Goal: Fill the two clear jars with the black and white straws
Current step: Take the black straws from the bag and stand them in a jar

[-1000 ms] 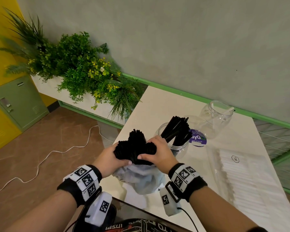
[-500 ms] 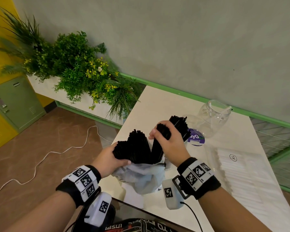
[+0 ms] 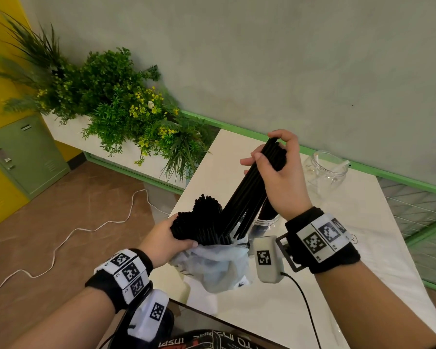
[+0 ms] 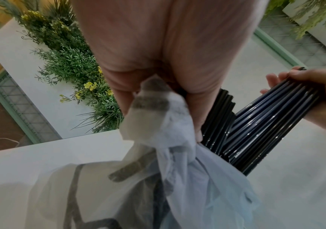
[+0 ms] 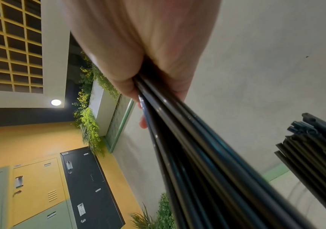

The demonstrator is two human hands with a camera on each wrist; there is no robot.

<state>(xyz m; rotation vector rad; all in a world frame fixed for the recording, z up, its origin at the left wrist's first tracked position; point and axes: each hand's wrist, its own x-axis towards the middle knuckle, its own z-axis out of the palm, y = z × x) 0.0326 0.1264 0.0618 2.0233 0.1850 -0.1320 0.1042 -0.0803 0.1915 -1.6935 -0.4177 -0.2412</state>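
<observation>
My left hand [image 3: 176, 235] grips the mouth of a thin white plastic bag [image 3: 212, 265] packed with black straws [image 3: 202, 222], at the table's near left corner. My right hand [image 3: 264, 149] is raised above it, its fingers curled round the top of a bundle of black straws [image 3: 247, 197] whose lower ends are still in the bag. In the left wrist view the bag [image 4: 177, 178] hangs under my palm beside that bundle [image 4: 265, 124]. A clear jar [image 3: 267, 220] holding black straws stands mostly hidden behind my right wrist. An empty clear jar [image 3: 325, 172] stands near the wall.
The white table [image 3: 249, 311] runs along a grey wall. A flat pack of white straws [image 3: 388, 248] lies on its right side. A planter of green plants [image 3: 116, 104] stands to the left, a white cable [image 3: 86, 227] lies on the floor, and green mesh railing [image 3: 425, 222] runs at right.
My right hand has taken a bundle of black straws at the bag's mouth and lifted it up and to the right. My left hand has kept its hold on the bag.
</observation>
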